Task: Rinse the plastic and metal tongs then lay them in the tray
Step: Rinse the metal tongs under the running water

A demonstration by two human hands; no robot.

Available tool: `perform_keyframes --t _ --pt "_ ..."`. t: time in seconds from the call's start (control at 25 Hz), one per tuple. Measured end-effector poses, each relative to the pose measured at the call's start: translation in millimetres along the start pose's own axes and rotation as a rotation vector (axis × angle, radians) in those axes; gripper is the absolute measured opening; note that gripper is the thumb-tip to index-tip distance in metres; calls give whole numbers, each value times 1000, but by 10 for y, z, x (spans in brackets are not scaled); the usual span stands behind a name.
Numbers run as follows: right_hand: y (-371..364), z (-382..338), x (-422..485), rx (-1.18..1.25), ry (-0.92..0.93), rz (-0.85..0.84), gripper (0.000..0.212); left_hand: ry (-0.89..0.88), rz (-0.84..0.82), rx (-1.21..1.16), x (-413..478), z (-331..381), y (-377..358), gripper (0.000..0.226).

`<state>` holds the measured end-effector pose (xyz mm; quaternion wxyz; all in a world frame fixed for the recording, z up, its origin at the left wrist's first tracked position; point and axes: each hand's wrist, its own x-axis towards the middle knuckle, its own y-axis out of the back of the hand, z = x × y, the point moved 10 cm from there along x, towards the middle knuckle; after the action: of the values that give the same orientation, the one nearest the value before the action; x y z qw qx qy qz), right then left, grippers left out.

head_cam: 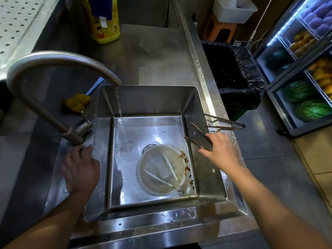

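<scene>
White plastic tongs [169, 165] lie inside a clear round container [141, 178] on the floor of the steel sink [206, 177]. My right hand [222, 151] grips dark serrated metal tongs [198, 136] over the sink's right wall, tips pointing into the basin. A second pair of metal tongs [226, 123] lies across the right rim, sticking out past its edge. My left hand [80, 168] rests on the left rim by the tap's base and holds nothing. A perforated metal tray [16, 24] sits at the far left.
Water runs from the curved tap [62, 60] into the sink. Brown food scraps lie along the sink's right side. A yellow bottle [104, 24] and a yellow sponge [77, 103] stand behind the basin. A black-lined bin [233, 74] and a fruit fridge [305, 69] are to the right.
</scene>
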<state>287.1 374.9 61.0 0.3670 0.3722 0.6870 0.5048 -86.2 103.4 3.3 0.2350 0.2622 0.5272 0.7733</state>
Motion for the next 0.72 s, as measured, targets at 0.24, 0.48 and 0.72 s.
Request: perform_keyframes --t 0.24,0.48,0.72 --pt "-137 -1163 -310 350 -49 -43 57 132 -348 -267 -39 332 5 53" --pt "-590 -1919 -450 575 -143 -280 68 387 -911 -1380 -1049 1408 -100 57" --pt "-748 -2290 -447 1119 -165 -499 39 278 -530 -1178 -722 865 239 27"
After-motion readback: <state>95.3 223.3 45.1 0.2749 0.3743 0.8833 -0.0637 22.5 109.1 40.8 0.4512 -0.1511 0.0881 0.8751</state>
